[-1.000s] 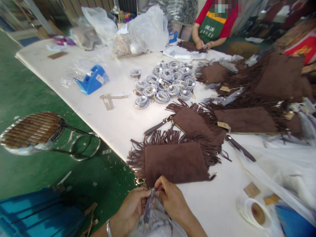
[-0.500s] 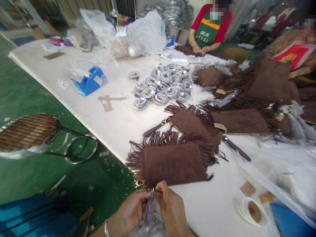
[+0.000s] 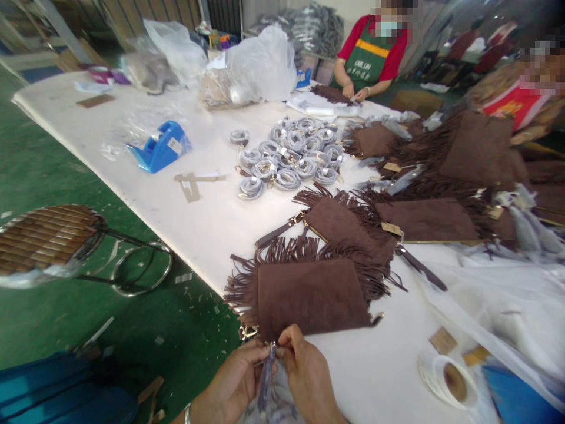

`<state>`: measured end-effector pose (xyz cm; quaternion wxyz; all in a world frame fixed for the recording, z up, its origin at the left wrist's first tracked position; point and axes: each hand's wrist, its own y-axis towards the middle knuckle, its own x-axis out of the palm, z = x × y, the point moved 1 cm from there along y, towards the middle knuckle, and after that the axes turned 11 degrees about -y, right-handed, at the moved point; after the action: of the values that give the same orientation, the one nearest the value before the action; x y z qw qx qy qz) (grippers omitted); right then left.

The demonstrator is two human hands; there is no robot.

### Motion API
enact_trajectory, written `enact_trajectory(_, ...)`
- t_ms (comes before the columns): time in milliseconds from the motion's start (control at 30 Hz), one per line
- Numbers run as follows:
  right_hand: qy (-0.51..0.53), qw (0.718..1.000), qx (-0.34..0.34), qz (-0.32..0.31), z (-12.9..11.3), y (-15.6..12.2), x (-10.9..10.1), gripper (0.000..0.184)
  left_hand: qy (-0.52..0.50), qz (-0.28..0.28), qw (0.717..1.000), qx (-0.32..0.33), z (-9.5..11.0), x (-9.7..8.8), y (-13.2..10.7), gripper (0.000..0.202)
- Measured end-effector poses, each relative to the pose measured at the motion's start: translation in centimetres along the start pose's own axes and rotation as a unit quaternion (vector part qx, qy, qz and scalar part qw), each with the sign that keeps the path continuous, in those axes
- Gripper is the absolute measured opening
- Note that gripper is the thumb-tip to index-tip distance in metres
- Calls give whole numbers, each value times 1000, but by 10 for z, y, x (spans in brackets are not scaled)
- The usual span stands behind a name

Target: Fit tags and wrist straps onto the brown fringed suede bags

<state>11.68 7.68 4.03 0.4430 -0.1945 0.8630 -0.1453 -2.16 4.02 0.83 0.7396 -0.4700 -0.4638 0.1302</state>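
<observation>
At the table's near edge lies a brown fringed bag, flat, with tassels along its left and far sides. Just below its front edge, my left hand grips a narrow wrapped strap with a small metal fitting at its top. My right hand is closed beside it, thumb and forefinger pinched near that fitting; what exactly sits between these fingertips is hidden. Greyish thin wrapping hangs between both hands. A gold clasp shows at the bag's lower left corner.
Coiled grey straps are piled mid-table. More fringed bags spread rightward. A blue tape dispenser stands left, a tape roll lower right. A stool stands beside the table. Two co-workers sit across, one in a green apron.
My hands stay almost in place, still at the wrapped strap by the bag's front edge. Across the table, the co-worker in the green apron has leaned left and shifted both hands slightly.
</observation>
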Motion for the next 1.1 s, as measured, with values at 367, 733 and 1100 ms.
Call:
enact_trajectory(367,46,999,25,-12,6,1,3,13,-35,-25,995,-90,-1,-3,4,16)
enact_trajectory(733,82,996,32,-13,12,-4,12,10,-42,-51,988,-138,6,9,-4,10)
enact_trajectory(1100,19,998,13,58,9,-12,11,15,-41,-78,981,-175,2,-7,4,18)
